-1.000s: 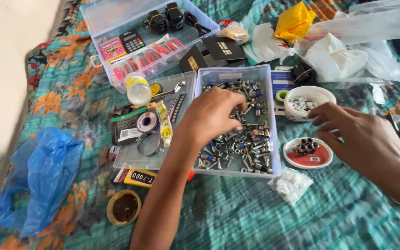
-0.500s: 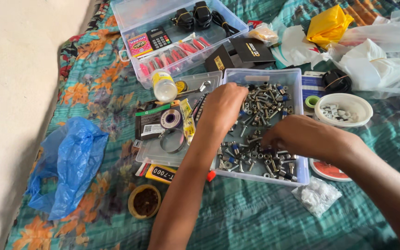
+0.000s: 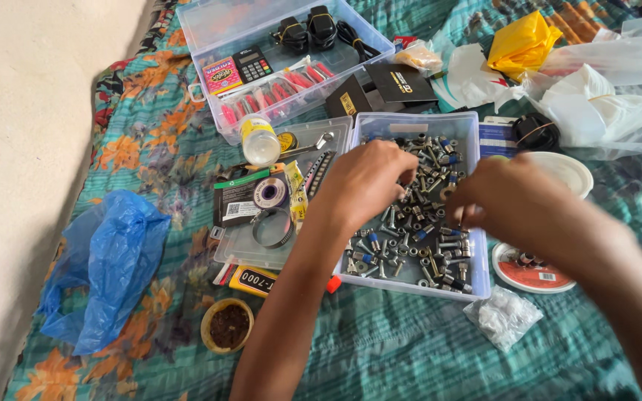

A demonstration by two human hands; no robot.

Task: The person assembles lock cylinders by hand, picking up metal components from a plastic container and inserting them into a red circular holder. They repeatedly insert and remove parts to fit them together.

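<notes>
Left hand: the left hand [image 3: 365, 182] is over the clear plastic tray [image 3: 464, 126], fingers curled down into the loose metal screws and bolts [image 3: 410, 241]; whether they pinch a piece cannot be told.
Right hand: the right hand [image 3: 510, 200] is at the tray's 3 o'clock side, fingertips bunched and dipped into the same hardware; the grip is hidden, so clamped or not cannot be told.
Hands, relation: close together over the tray, not touching.
Tray, location: centre of the patterned teal cloth [image 3: 410, 349], directly below both hands.
At 9 o'clock of tray: a flat clear lid [image 3: 243, 249] bearing a solder reel [image 3: 269, 191], a metal ring clamp [image 3: 272, 227] and a small white bottle [image 3: 259, 141].
At 12 o'clock: a large clear storage box [image 3: 209, 22] with a calculator [image 3: 252, 64].
At 3 o'clock: a white bowl [image 3: 566, 169] and a round red-and-white lid [image 3: 529, 271].
At 8 o'clock: a blue plastic bag [image 3: 105, 267].
At 7 o'clock: a small brown dish [image 3: 228, 325].
</notes>
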